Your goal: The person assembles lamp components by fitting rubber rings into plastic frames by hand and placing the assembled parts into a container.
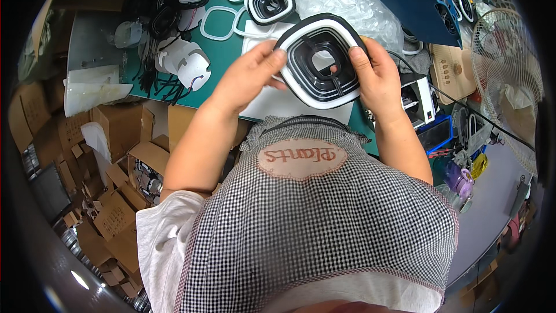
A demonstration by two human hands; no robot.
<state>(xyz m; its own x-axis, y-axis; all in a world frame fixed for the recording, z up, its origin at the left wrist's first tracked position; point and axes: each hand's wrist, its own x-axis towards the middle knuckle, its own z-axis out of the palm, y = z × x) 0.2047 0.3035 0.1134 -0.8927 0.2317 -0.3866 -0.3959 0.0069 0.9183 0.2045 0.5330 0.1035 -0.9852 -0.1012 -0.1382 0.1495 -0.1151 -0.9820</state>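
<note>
Between my two hands, above the near edge of the green table [223, 53], is a rounded-square black housing with a white rim [313, 102]. Its stepped black inside faces up, and a round hole lies in its middle. My left hand [252, 75] grips the left side, thumb on the white rim. On the opposite side my right hand [376, 72] pinches the edge, thumb on top and fingers behind. Below the housing a white sheet [278, 104] lies on the table. Past it rests a similar black housing with a white ring [270, 6].
White ring frames [219, 23] and a clear plastic bag [347, 3] lie at the back. A blue bin [411, 0] and a wire-caged fan [507, 75] stand right. White curved parts [184, 64] and black cables are left. Cardboard boxes [119, 130] fill the lower left.
</note>
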